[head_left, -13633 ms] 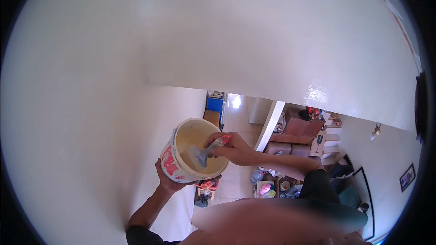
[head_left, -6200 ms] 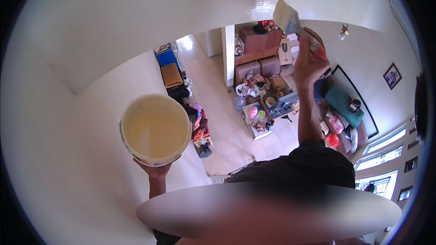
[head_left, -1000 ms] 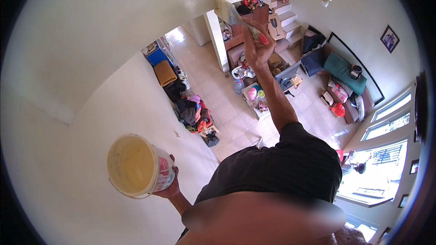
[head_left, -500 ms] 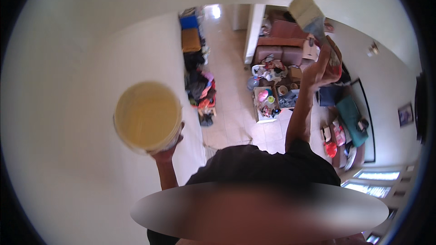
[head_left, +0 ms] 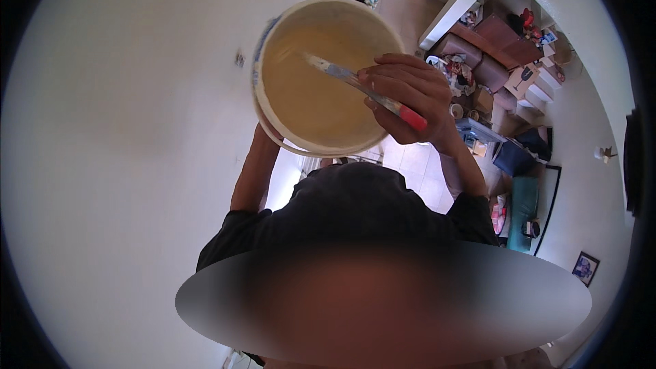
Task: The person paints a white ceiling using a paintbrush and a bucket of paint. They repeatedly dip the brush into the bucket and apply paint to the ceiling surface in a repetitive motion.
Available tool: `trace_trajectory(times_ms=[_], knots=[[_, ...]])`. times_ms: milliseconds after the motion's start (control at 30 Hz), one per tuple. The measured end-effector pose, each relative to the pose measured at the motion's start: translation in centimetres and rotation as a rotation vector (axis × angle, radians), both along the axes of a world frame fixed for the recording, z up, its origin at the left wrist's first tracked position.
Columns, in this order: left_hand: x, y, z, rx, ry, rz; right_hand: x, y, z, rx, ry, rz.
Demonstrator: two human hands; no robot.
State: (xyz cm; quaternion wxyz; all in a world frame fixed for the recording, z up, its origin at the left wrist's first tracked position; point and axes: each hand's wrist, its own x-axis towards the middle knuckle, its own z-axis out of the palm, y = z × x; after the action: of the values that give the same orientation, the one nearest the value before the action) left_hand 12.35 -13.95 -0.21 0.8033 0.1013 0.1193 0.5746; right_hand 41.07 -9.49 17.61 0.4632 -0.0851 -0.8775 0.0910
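A white paint bucket [head_left: 258, 99] with cream-yellow paint inside is held up in front of me, its mouth tilted into view. My left hand [head_left: 270, 130] supports it from below at the near left; most of its fingers are hidden behind the bucket. My right hand [head_left: 413, 96] grips a flat paintbrush [head_left: 348, 77] with a red handle end, fingers wrapped round it at the bucket's right rim. The brush's bristles are inside the bucket, pointing left; whether they touch the paint is hard to tell.
A pale wall [head_left: 137, 164] fills the left side, with a small dark mark on it. Far below on the right are brown sofas [head_left: 488, 72], a cardboard box [head_left: 523, 80] and a green seat [head_left: 524, 205]. A white pillar edge [head_left: 458, 7] stands beyond the bucket.
The brush has come from raised at the upper right down into the bucket. The bucket has moved right and away from the wall, and the view has turned.
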Motion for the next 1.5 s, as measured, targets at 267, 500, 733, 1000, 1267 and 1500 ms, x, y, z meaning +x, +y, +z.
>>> trace_trajectory(times_ms=[267, 500, 733, 1000, 1267, 1500], knots=[[2.0, -2.2, 3.4, 0.076, 0.001, 0.146, 0.3, -2.6, -1.7, -0.353, 0.321, -0.135], [3.9, -1.6, 3.0, 0.153, 0.205, 0.462, -2.5, -6.5, -4.0, -0.555, 0.534, -0.310], [3.4, -1.1, 1.8, -0.086, 0.113, 0.440, -4.8, -6.7, -4.2, -0.262, 0.326, -0.256], [1.0, -0.9, -0.5, 0.080, 0.067, 0.192, -5.9, -4.0, -0.3, -0.379, -0.020, -0.310], [1.5, -2.3, -3.3, 0.086, 0.311, 0.376, -8.4, -0.9, -3.9, -0.473, -0.280, -0.278], [3.9, -3.3, -2.9, 0.056, -0.097, 0.333, -7.4, -0.3, -5.0, -0.611, -0.214, -0.124]])
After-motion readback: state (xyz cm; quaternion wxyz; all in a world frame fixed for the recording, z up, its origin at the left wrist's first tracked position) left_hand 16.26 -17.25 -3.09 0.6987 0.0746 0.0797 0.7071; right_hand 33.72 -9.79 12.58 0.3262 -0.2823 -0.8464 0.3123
